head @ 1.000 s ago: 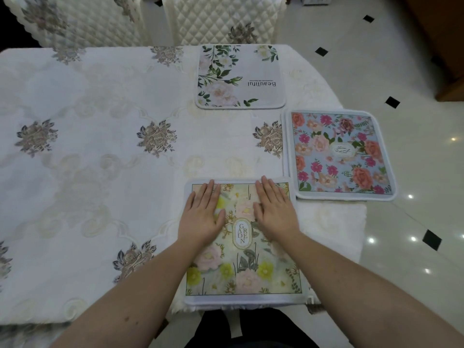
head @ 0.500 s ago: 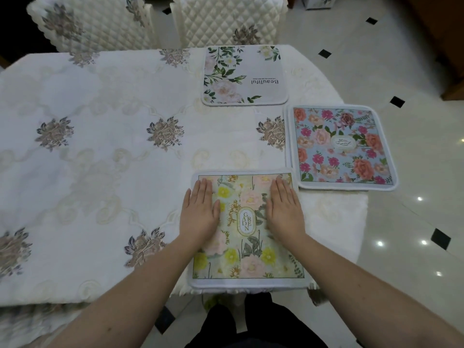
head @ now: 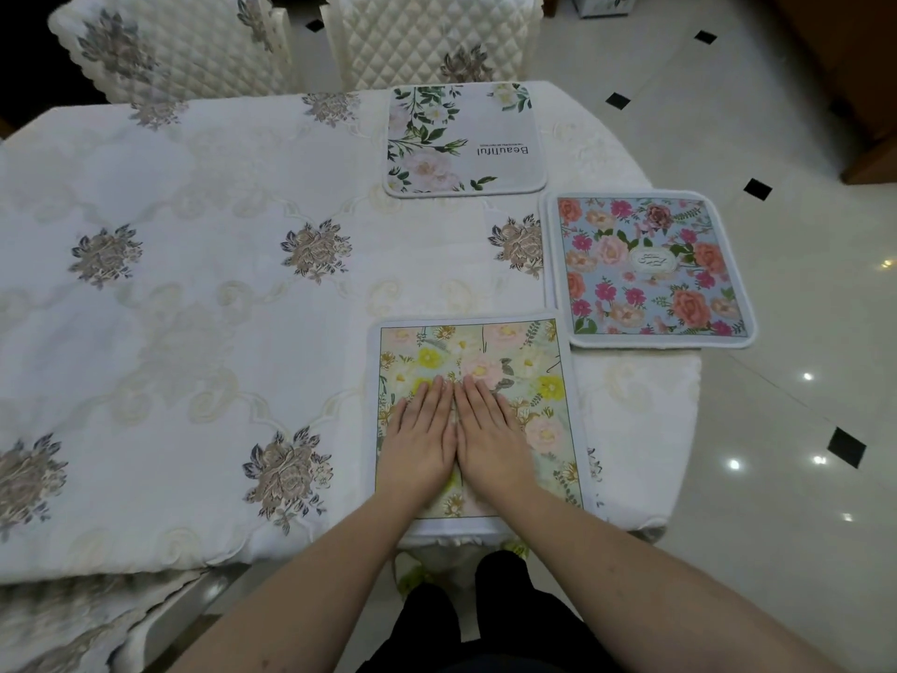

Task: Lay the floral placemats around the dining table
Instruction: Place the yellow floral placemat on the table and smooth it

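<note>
**Both palms flat on the nearest mat**

Head view: the left hand [head: 420, 442] and right hand [head: 490, 437] lie side by side, fingers extended, grasping nothing, pressed on the pale yellow-and-pink floral placemat [head: 524, 376] at the surface's [head: 194, 332] near edge, 6 o'clock. The blue placemat with orange and pink roses [head: 648, 269] sits at 3 o'clock, overhanging the edge. The white "Beautiful" placemat with green leaves [head: 463, 138] lies at 12 o'clock, before a quilted cream chair [head: 427, 36].
</note>
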Action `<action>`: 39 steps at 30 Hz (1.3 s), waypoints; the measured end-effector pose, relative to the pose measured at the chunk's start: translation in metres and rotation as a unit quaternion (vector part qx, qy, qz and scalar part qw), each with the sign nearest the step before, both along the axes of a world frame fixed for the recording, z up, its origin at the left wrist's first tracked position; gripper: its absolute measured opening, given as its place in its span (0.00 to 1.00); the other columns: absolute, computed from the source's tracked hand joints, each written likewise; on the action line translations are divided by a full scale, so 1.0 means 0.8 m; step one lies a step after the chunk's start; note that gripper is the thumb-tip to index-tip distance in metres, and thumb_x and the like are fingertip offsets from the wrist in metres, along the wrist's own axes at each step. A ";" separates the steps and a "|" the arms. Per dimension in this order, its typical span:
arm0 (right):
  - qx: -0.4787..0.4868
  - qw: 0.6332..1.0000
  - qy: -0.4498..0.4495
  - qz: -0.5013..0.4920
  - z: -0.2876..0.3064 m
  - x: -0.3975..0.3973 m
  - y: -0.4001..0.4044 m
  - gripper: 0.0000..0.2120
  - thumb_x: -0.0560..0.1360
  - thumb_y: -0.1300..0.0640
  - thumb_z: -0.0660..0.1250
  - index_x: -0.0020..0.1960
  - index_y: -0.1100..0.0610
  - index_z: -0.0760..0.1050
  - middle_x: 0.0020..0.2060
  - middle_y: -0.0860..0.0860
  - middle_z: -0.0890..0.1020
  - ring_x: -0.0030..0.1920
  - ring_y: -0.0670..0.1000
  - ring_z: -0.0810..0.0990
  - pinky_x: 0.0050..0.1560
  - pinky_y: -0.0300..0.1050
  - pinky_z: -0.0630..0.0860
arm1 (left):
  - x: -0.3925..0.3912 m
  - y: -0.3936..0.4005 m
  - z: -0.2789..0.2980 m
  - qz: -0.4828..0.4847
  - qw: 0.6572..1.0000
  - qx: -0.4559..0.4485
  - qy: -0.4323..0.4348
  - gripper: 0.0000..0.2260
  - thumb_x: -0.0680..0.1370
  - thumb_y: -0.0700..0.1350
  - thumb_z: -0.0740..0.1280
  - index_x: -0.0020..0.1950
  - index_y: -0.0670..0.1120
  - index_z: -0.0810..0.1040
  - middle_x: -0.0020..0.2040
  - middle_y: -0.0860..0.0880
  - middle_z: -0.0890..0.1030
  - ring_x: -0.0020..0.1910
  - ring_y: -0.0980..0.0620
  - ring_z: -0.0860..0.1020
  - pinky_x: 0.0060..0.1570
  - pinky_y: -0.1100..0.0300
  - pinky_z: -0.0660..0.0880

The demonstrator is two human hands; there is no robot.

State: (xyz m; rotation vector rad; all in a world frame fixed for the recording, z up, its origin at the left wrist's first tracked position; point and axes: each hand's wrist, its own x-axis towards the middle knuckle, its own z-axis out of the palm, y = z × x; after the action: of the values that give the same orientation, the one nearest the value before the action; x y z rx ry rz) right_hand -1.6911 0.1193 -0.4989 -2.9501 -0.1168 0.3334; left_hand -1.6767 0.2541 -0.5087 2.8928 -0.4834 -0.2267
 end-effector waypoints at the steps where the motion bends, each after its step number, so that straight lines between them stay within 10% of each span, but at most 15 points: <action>1: 0.002 1.000 -0.004 0.000 0.000 0.000 -0.001 0.28 0.80 0.49 0.48 0.77 0.59 0.60 0.77 0.54 0.62 0.77 0.51 0.59 0.74 0.50 0.51 | -0.002 0.001 0.000 0.001 1.000 -0.002 0.001 0.25 0.83 0.52 0.48 0.80 0.47 0.60 0.79 0.49 0.60 0.78 0.51 0.59 0.76 0.50 0.50; 19: -0.002 0.997 -0.029 -0.071 -0.003 -0.058 -0.105 0.28 0.82 0.44 0.42 0.80 0.52 0.51 0.79 0.49 0.55 0.78 0.47 0.52 0.77 0.44 0.43 | -0.048 0.082 0.008 0.017 0.999 -0.012 0.033 0.27 0.82 0.58 0.46 0.81 0.55 0.45 0.81 0.55 0.42 0.80 0.56 0.41 0.77 0.54 0.41; 31: 0.013 0.989 -0.045 -0.139 0.014 -0.081 -0.077 0.33 0.78 0.47 0.39 0.79 0.59 0.55 0.79 0.53 0.56 0.79 0.51 0.52 0.75 0.43 0.40 | -0.063 0.070 0.026 0.047 0.998 -0.025 0.025 0.30 0.81 0.56 0.41 0.80 0.44 0.56 0.81 0.47 0.56 0.80 0.51 0.50 0.74 0.58 0.28; 35: 0.062 0.995 -0.016 -0.071 0.015 -0.077 0.005 0.32 0.78 0.48 0.41 0.80 0.57 0.49 0.79 0.51 0.49 0.79 0.49 0.46 0.76 0.44 0.39 | -0.073 0.034 0.021 -0.012 0.998 -0.048 0.044 0.27 0.83 0.53 0.48 0.78 0.42 0.62 0.79 0.44 0.62 0.78 0.46 0.59 0.77 0.51 0.44; 39: 0.041 0.998 0.012 -0.044 0.013 -0.084 0.035 0.28 0.78 0.51 0.51 0.74 0.61 0.67 0.74 0.56 0.68 0.74 0.53 0.67 0.74 0.46 0.49 | -0.084 0.032 0.006 -0.053 0.997 -0.056 0.020 0.25 0.83 0.51 0.51 0.78 0.41 0.63 0.78 0.43 0.64 0.78 0.46 0.61 0.74 0.44 0.55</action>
State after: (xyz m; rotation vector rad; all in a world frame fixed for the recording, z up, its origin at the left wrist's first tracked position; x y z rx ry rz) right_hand -1.7584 0.1473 -0.4887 -2.8582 0.0039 0.3439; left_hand -1.7442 0.2794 -0.5040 2.7511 -0.6221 -0.2652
